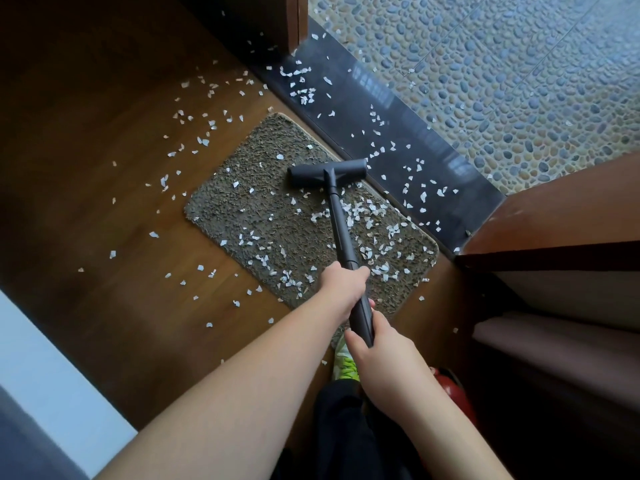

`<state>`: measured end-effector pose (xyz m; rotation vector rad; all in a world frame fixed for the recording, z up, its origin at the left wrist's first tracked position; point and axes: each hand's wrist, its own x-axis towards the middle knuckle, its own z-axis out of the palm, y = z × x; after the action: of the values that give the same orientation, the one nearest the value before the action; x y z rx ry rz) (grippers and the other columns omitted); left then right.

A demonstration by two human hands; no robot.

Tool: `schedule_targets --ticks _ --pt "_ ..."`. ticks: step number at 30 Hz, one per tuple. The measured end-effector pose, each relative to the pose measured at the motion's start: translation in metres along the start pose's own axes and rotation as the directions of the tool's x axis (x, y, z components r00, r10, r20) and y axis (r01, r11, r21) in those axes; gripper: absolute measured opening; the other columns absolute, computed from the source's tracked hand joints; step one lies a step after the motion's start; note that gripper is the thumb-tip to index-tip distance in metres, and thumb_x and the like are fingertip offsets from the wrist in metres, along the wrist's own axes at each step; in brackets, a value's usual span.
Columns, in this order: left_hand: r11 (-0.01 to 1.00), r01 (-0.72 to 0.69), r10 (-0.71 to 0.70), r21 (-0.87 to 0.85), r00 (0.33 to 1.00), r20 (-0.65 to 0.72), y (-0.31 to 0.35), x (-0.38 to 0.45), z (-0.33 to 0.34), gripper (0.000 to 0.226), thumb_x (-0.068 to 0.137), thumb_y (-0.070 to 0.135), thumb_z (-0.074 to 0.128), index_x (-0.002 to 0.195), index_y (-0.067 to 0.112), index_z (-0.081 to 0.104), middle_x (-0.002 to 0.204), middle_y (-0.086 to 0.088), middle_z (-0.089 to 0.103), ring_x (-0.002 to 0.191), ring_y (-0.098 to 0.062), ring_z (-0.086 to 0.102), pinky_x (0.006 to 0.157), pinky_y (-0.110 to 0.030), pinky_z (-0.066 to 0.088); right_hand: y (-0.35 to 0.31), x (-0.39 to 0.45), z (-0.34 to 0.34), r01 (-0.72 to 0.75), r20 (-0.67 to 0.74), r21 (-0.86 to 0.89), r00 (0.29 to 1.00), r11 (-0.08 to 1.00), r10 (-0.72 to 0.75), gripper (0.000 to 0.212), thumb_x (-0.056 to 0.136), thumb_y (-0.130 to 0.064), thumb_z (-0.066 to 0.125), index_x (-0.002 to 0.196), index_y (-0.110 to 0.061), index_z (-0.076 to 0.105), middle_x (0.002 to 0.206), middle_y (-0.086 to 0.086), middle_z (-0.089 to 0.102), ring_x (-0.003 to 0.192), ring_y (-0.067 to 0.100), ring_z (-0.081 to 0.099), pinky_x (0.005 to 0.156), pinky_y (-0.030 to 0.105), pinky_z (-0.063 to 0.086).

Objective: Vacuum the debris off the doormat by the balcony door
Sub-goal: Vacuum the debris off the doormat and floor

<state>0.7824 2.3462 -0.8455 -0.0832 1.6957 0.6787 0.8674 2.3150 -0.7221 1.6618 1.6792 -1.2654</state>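
**At the balcony door: doormat vacuuming, early stage**

On the wand [343, 233], both grips are clamped: left hand [341, 289] higher, right hand [374, 351] lower. Nozzle [327, 173] rests on the doormat [249, 216] at its far edge beside the threshold [398, 140]. Paper scraps [363, 216] cover most of the mat; the bulk apparently remains.

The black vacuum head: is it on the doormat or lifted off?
Apparently on it: the black vacuum head lies flat on the brown shaggy doormat, near its far edge.

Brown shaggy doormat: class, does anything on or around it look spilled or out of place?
Yes. White paper scraps litter the brown shaggy doormat and have spilled beyond it onto the wooden floor and dark stone threshold.
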Motion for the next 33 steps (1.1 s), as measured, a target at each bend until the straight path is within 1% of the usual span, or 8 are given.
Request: schedule_targets --ticks 3,9,15,20,24,28,31,33 --pt "1.0 0.005 -0.005 -0.011 1.0 -0.004 -0.014 -0.008 -0.004 0.022 0.093 0.019 0.059 0.111 0.008 0.05 0.082 -0.016 0.058 0.045 -0.025 0.06 0.036 -0.023 0.045 0.004 -0.01 0.011 -0.002 0.005 0.021 1.0 1.0 0.001 0.054 0.097 -0.044 0.043 0.146 -0.027 0.03 0.119 0.006 0.062 0.108 0.026 0.06 0.085 0.03 0.045" --pt "1.0 0.017 -0.017 -0.027 0.999 -0.032 -0.04 -0.022 -0.012 0.025 0.092 0.021 0.06 0.113 0.011 0.051 0.09 -0.017 0.061 0.046 -0.026 0.062 0.042 -0.028 0.049 0.013 -0.033 0.026 -0.004 0.023 0.032 1.0 0.999 0.003 0.052 0.095 -0.048 0.044 0.143 -0.033 0.03 0.108 0.006 0.066 0.097 0.025 0.064 0.084 0.034 0.051" --pt "1.0 0.023 -0.023 -0.017 0.999 -0.036 -0.049 -0.028 -0.006 0.027 0.091 0.022 0.061 0.112 0.01 0.051 0.091 -0.018 0.059 0.05 -0.028 0.062 0.044 -0.029 0.05 0.024 -0.039 0.025 -0.024 0.037 0.036 0.999 0.999 0.023 0.058 0.094 -0.05 0.043 0.147 -0.033 0.026 0.11 0.006 0.066 0.095 0.025 0.065 0.084 0.034 0.052" --pt "1.0 0.002 -0.003 -0.006 0.999 -0.037 -0.033 -0.022 0.004 0.025 0.09 0.021 0.06 0.112 0.011 0.052 0.083 -0.013 0.06 0.048 -0.027 0.062 0.045 -0.029 0.051 0.026 -0.025 0.013 -0.018 0.023 0.031 1.0 0.999 0.017 0.054 0.095 -0.047 0.044 0.145 -0.03 0.032 0.114 0.007 0.065 0.103 0.025 0.061 0.081 0.031 0.045" --pt "1.0 -0.022 0.023 0.017 0.998 -0.059 -0.01 -0.007 0.006 0.026 0.091 0.019 0.062 0.111 0.008 0.051 0.086 -0.014 0.059 0.047 -0.026 0.061 0.04 -0.025 0.047 0.015 -0.005 0.0 0.0 0.016 0.042 1.0 0.999 -0.001 0.049 0.095 -0.046 0.044 0.14 -0.026 0.04 0.113 0.006 0.065 0.104 0.026 0.06 0.075 0.029 0.04" --pt "1.0 -0.008 0.009 0.016 0.998 -0.068 0.009 0.004 0.005 0.028 0.091 0.018 0.064 0.113 0.005 0.052 0.088 -0.015 0.058 0.049 -0.028 0.061 0.038 -0.025 0.046 0.006 0.015 -0.008 0.001 0.036 0.087 0.999 0.996 -0.004 0.047 0.093 -0.045 0.045 0.133 -0.019 0.045 0.108 0.01 0.066 0.098 0.029 0.063 0.077 0.032 0.046" --pt "1.0 0.006 -0.004 0.024 0.997 -0.074 0.016 0.006 0.006 0.029 0.091 0.016 0.063 0.114 0.005 0.051 0.087 -0.014 0.057 0.05 -0.027 0.061 0.039 -0.026 0.047 0.004 0.02 -0.014 -0.003 0.052 0.096 0.999 0.995 -0.002 0.045 0.094 -0.044 0.044 0.131 -0.019 0.045 0.107 0.01 0.067 0.092 0.027 0.065 0.073 0.031 0.047" --pt "1.0 0.013 -0.011 0.027 0.997 -0.074 0.017 0.005 0.008 0.028 0.091 0.017 0.063 0.114 0.005 0.051 0.088 -0.014 0.056 0.05 -0.027 0.061 0.038 -0.025 0.046 0.005 0.019 -0.017 -0.007 0.058 0.093 0.998 0.996 0.002 0.046 0.094 -0.046 0.045 0.132 -0.021 0.045 0.107 0.01 0.067 0.094 0.027 0.065 0.075 0.031 0.047"
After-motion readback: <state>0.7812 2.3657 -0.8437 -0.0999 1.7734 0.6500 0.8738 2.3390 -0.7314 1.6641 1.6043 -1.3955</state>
